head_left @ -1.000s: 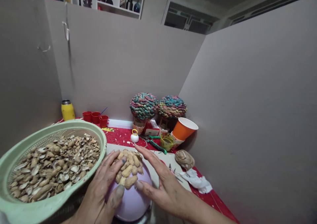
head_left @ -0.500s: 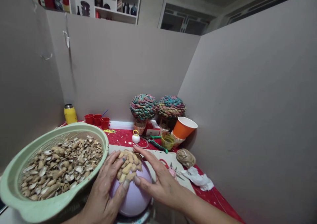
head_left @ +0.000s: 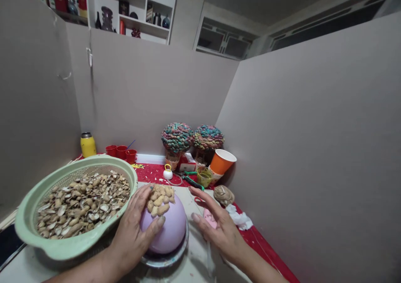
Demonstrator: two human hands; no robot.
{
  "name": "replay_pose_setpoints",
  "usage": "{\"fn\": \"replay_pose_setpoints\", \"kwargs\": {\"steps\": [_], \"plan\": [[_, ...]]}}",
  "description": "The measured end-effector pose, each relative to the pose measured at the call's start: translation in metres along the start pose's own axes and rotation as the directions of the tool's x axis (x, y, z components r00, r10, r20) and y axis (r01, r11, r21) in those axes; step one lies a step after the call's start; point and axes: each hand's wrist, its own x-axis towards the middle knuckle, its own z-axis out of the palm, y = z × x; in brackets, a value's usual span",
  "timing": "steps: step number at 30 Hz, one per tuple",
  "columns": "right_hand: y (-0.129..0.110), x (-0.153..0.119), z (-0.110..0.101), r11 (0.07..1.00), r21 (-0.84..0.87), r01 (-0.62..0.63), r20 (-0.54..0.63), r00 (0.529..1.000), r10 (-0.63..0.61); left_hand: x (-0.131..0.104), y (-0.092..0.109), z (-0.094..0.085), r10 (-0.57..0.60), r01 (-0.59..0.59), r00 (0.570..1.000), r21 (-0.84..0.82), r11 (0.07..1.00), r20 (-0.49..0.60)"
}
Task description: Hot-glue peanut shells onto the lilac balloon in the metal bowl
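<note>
A lilac balloon (head_left: 171,228) sits in a shallow round metal-looking dish (head_left: 171,260). Unshelled peanuts (head_left: 159,200) cover its top in a close patch. My left hand (head_left: 133,228) cups the balloon's left side, with the thumb across its front and the fingers up beside the peanuts. To the right, my right hand (head_left: 219,228) hovers apart from the balloon, fingers spread and nothing in it. Behind that hand lie a pink object (head_left: 209,218) and red-handled scissors (head_left: 198,199), both partly hidden.
A green colander (head_left: 23,224) of peanut shells (head_left: 81,203) stands left. At the back are a yellow bottle (head_left: 88,145), red cups (head_left: 121,152), two colourful ball-topped pieces (head_left: 177,137), an orange paper cup (head_left: 221,162) and green-handled pliers (head_left: 196,183). Twine (head_left: 223,195) and white tissue (head_left: 239,218) lie right.
My right hand has come off the balloon and moved right, opening a gap. My left hand stays against the balloon. The view has shifted slightly.
</note>
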Motion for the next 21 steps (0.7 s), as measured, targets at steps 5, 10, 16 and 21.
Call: {"fn": "replay_pose_setpoints", "kwargs": {"steps": [5,10,16,21], "plan": [[0.014,-0.029,-0.012,0.992,0.043,-0.118,-0.082,0.989,0.121,-0.001,-0.001,0.001,0.005,-0.005,1.000,0.005,1.000,-0.005],[0.023,-0.041,-0.006,0.984,0.097,-0.149,-0.075,0.985,0.156,-0.004,-0.005,0.002,0.066,-0.066,0.998,0.040,0.997,-0.022],[0.023,-0.039,0.012,0.991,0.076,-0.111,-0.028,0.993,0.114,-0.010,-0.004,0.001,0.158,-0.156,0.987,0.111,0.981,-0.004],[0.015,-0.029,0.014,0.992,0.094,-0.088,0.117,0.990,0.077,-0.013,0.000,-0.004,0.224,-0.226,0.974,0.155,0.962,0.025]]}}
